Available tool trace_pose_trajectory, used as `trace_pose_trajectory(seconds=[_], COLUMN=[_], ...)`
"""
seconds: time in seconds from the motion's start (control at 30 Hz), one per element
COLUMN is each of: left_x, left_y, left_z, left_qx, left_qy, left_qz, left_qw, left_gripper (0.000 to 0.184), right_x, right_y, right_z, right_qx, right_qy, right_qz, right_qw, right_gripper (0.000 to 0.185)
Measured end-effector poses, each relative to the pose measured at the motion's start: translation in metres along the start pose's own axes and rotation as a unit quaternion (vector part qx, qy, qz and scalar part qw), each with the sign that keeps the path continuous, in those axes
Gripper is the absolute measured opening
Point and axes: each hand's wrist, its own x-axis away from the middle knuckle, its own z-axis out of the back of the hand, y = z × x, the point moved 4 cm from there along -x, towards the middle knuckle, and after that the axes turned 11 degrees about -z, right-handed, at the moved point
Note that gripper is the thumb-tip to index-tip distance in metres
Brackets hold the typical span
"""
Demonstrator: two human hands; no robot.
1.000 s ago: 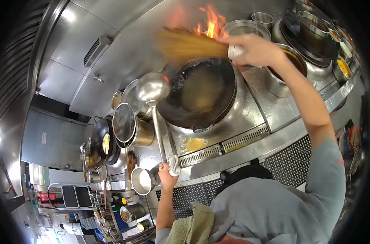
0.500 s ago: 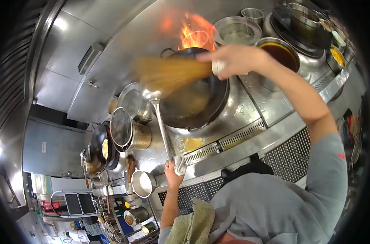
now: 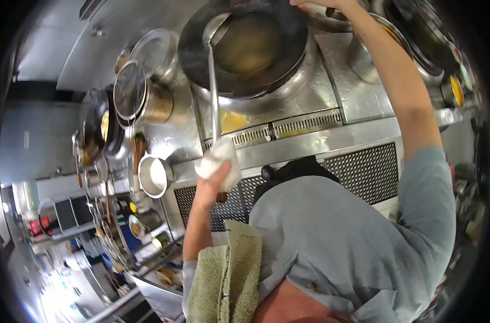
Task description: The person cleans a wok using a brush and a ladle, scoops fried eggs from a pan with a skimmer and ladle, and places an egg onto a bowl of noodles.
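Note:
My left hand (image 3: 211, 183) is closed round the handle end of a long metal ladle (image 3: 215, 89), with a bunched white cloth (image 3: 219, 159) in the same grip. The ladle's bowl rests at the left inner side of a big black wok (image 3: 199, 62), which holds a little cloudy liquid (image 3: 250, 48). At the top edge, right of the wok, my right hand (image 3: 339, 4) is partly cut off. Its fingers close on the white handle (image 3: 313, 8) of a bamboo wok brush, whose bristles are out of view.
Left of the wok stand a mesh strainer (image 3: 130, 89) over a pot, a second wok (image 3: 96, 124) with yellow food, and a white-lined saucepan (image 3: 153, 176). Another bamboo brush (image 3: 139, 153) lies near it. More pots (image 3: 366, 59) stand right. A perforated panel (image 3: 363, 169) runs below the counter edge.
My right hand has carried the brush from over the wok up and right, to the view's edge. The view has shifted, and the flames behind the wok no longer show. My left hand keeps the ladle.

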Motion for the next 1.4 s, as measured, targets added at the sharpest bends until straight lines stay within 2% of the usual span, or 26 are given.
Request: trace_pose_trajectory(seconds=[0.03,0.1,0.13,0.17,0.23,0.3,0.33,0.37,0.43,0.47,0.5,0.57,0.67,0.77,0.8,0.83,0.87,1.0,1.03,1.1,1.13,1.17,1.23,1.3,1.37,1.4], left_x=[-0.003,-0.011,-0.019,-0.028,-0.04,-0.052,-0.053,-0.055,-0.051,-0.053,-0.057,-0.069,-0.073,-0.074,-0.078,-0.083,-0.081,-0.074,-0.075,-0.078,-0.08,-0.078,-0.078,-0.076,-0.073,-0.071], left_y=[0.002,0.01,0.008,0.008,0.019,0.016,0.024,0.03,0.04,0.044,0.04,0.028,0.032,0.022,0.016,0.014,0.014,0.01,0.009,0.006,0.004,0.009,0.004,0.007,0.012,0.018], left_z=[-0.006,-0.024,-0.032,-0.041,-0.059,-0.074,-0.079,-0.08,-0.084,-0.083,-0.08,-0.071,-0.067,-0.063,-0.064,-0.064,-0.063,-0.061,-0.061,-0.058,-0.056,-0.053,-0.047,-0.048,-0.051,-0.052], left_qx=[0.016,0.065,0.152,0.237,0.312,0.526,0.625,0.63,0.811,0.841,0.845,0.884,0.889,0.891,0.872,0.856,0.828,0.791,0.794,0.799,0.824,0.847,0.844,0.852,0.864,0.861], left_qy=[0.029,0.054,0.046,0.032,0.008,-0.033,-0.068,-0.07,-0.06,-0.07,-0.071,-0.079,-0.084,-0.081,-0.086,-0.093,-0.096,-0.114,-0.112,-0.102,-0.107,-0.108,-0.119,-0.113,-0.133,-0.126], left_qz=[0.038,0.054,0.061,0.067,0.059,0.077,0.094,0.082,0.141,0.118,0.106,0.123,0.1,0.105,0.117,0.119,0.088,0.08,0.076,0.082,0.07,0.117,0.077,0.084,0.09,0.086], left_qw=[0.999,0.995,0.985,0.969,0.948,0.846,0.772,0.769,0.565,0.524,0.519,0.444,0.438,0.434,0.467,0.495,0.545,0.596,0.593,0.588,0.552,0.507,0.518,0.504,0.478,0.485], left_gripper=[0.042,0.043,0.037,0.033,0.031,0.032,0.03,0.03,0.025,0.022,0.022,0.024,0.018,0.018,0.02,0.022,0.028,0.03,0.03,0.029,0.03,0.035,0.041,0.038,0.032,0.027], right_x=[0.015,0.011,0.027,0.002,0.025,0.023,0.024,0.021,0.009,0.005,-0.008,-0.017,-0.003,-0.018,-0.014,0.011,0.007,-0.006,-0.003,0.017,0.026,0.027,0.001,-0.011,-0.003,0.0], right_y=[-0.017,-0.031,-0.059,-0.037,-0.079,-0.089,-0.092,-0.095,-0.096,-0.096,-0.093,-0.108,-0.13,-0.109,-0.115,-0.122,-0.106,-0.088,-0.088,-0.097,-0.105,-0.101,-0.074,-0.082,-0.1,-0.101], right_z=[0.007,-0.001,0.006,-0.023,-0.015,-0.041,-0.06,-0.077,-0.112,-0.106,-0.096,-0.09,-0.094,-0.078,-0.078,-0.103,-0.108,-0.054,-0.056,-0.054,-0.07,-0.095,-0.102,-0.072,-0.061,-0.076], right_qx=[-0.136,-0.087,0.074,-0.058,-0.057,-0.045,-0.048,-0.05,0.059,0.087,0.096,0.137,0.179,0.122,0.13,0.203,0.189,0.146,0.15,-0.005,-0.001,0.004,0.118,0.083,0.025,0.026], right_qy=[-0.003,0.006,-0.005,0.059,-0.005,-0.001,-0.034,-0.066,-0.23,-0.164,-0.16,-0.107,-0.145,-0.144,-0.108,-0.156,-0.159,-0.078,-0.079,-0.006,-0.075,-0.177,-0.126,-0.053,-0.032,-0.056], right_qz=[-0.084,0.024,-0.137,0.04,-0.047,0.039,0.03,0.022,-0.043,-0.063,-0.077,-0.065,-0.04,-0.087,-0.08,-0.032,-0.028,-0.111,-0.107,0.006,0.018,0.004,-0.057,-0.059,-0.066,-0.02], right_qw=[0.987,0.996,0.988,0.996,0.997,0.998,0.998,0.996,0.971,0.981,0.979,0.983,0.972,0.978,0.982,0.966,0.969,0.98,0.98,1.0,0.997,0.984,0.983,0.993,0.997,0.998], right_gripper=[0.073,0.092,0.093,0.072,0.072,0.069,0.065,0.061,0.06,0.058,0.052,0.05,0.047,0.052,0.058,0.059,0.059,0.06,0.06,0.063,0.062,0.061,0.06,0.063,0.067,0.068])
